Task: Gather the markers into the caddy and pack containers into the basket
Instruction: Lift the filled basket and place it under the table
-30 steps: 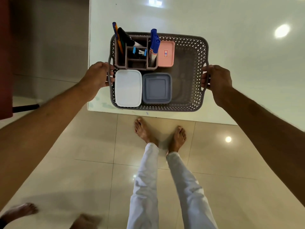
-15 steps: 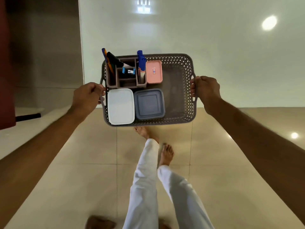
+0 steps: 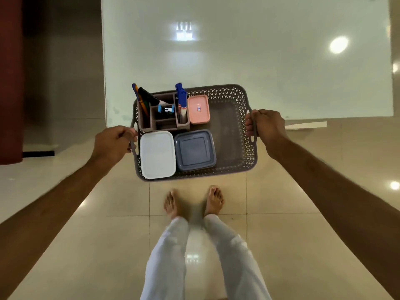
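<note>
The basket [image 3: 244, 148] hangs in the air between both hands, its long axis running left to right, level or nearly so. The left hand [image 3: 112, 144] has its fingers [image 3: 129, 132] curled round the left handle; the right hand [image 3: 267, 126] has its fingers [image 3: 249, 126] wrapped round the right handle. Each hand grips one end, so neither is nearer than the other.

Inside, the caddy [image 3: 164, 124] sits in the far left corner with the markers [image 3: 180, 98] standing upright in its compartments. A pink box [image 3: 198, 109] lies just beside it on the right. A white box [image 3: 158, 154] and a grey box [image 3: 194, 150] lie side by side along the near wall. The right third of the basket floor shows bare.

The far half of the basket overlaps the near edge of the counter [image 3: 259, 61]; the near half is over the tiled floor [image 3: 281, 234], above the person's bare feet. Whether the far edge touches the counter cannot be told.

Packing looks done. What counts for any coming move is that the counter lies straight ahead of the hands, across the basket's short axis.
</note>
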`<state>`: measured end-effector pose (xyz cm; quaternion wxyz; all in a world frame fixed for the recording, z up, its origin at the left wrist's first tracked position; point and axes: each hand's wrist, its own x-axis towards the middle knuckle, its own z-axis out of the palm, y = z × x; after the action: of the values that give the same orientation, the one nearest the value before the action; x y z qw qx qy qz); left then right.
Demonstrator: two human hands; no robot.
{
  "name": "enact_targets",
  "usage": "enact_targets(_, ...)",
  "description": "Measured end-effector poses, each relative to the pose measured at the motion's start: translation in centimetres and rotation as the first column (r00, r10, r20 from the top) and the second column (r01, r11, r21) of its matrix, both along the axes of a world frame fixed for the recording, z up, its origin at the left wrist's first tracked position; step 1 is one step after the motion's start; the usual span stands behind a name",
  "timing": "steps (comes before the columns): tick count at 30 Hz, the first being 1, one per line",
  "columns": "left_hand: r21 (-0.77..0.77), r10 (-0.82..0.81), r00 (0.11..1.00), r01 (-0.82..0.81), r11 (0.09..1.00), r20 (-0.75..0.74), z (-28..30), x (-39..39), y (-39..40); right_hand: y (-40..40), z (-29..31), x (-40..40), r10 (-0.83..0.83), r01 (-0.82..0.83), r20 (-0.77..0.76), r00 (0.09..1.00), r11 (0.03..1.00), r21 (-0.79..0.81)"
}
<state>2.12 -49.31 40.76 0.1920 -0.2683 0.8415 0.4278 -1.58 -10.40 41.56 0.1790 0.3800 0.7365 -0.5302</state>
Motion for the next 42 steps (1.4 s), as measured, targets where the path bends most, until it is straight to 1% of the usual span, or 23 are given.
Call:
enact_targets(2, -0.007, 0.003, 1.0, -0.003, 1.0, -0.021, -0.6, 1.6, 0.5, 0.3, -0.2, 2.0, -0.017, 0.016, -0.022, 1.0, 1.0, -0.026)
enact_targets(5, 0.002, 0.037, 0.999, -0.037, 0.999, -0.037, -1.6, 4.0, 1.3, 0.3, -1.1, 5.9, -0.088, 0.084, -0.053, 0.995, 0.994, -0.069)
enact_targets(7, 0.024, 0.046, 0.998, -0.046, 0.999, -0.038, -2.3, 5.9, 1.6, 0.2, -1.6, 8.8, -0.135, 0.129, -0.068, 0.989, 0.988, -0.086)
enact_targets(11, 0.079, 0.029, 0.999, -0.027, 0.997, -0.027, -2.6, 9.8, 1.0, 0.2, -2.7, 14.9, -0.173, 0.163, -0.09, 0.981, 0.98, -0.11)
enact_targets(13, 0.072, 0.007, 1.0, -0.005, 0.997, -0.028, -2.6, 11.5, 0.3, 0.4, -3.2, 17.6, -0.151, 0.141, -0.089, 0.984, 0.984, -0.112)
enact_targets(15, 0.055, -0.048, 0.999, 0.049, 0.997, -0.022, -2.9, 12.9, -0.2, 0.6, -3.7, 19.9, -0.116, 0.106, -0.09, 0.989, 0.989, -0.105)
enact_targets(19, 0.016, -0.121, 0.992, 0.122, 0.992, -0.042, -5.0, 15.6, -0.8, 1.3, -6.4, 22.8, -0.073, 0.066, -0.087, 0.994, 0.994, -0.091)
enact_targets(22, -0.001, -0.143, 0.989, 0.143, 0.99, -0.042, -8.4, 17.5, -1.2, 1.5, -10.2, 24.1, -0.033, 0.023, -0.11, 0.993, 0.995, -0.095)
enact_targets(26, -0.005, -0.132, 0.987, 0.132, 0.991, -0.088, -14.2, 20.2, -0.9, 2.2, -16.0, 24.8, 0.018, -0.03, -0.155, 0.988, 0.997, -0.075)
enact_targets(31, 0.049, -0.083, 0.991, 0.088, 0.995, -0.102, -23.1, 21.7, -1.2, 3.2, -23.7, 24.5, 0.175, -0.187, -0.196, 0.965, 0.981, -0.045)
enact_targets(34, 0.059, -0.121, 0.987, 0.128, 0.99, -0.103, -27.8, 21.2, -2.0, 3.6, -27.4, 23.4, 0.247, -0.262, -0.24, 0.939, 0.965, -0.029)
enact_targets(38, 0.094, -0.116, 0.977, 0.135, 0.986, -0.181, -33.7, 19.7, -3.0, 3.7, -33.3, 22.2, 0.234, -0.263, -0.351, 0.907, 0.964, -0.036)
enact_targets(42, 0.075, -0.092, 0.961, 0.115, 0.99, -0.261, -38.6, 17.9, -3.4, 2.5, -38.3, 21.5, 0.205, -0.235, -0.434, 0.877, 0.972, -0.015)
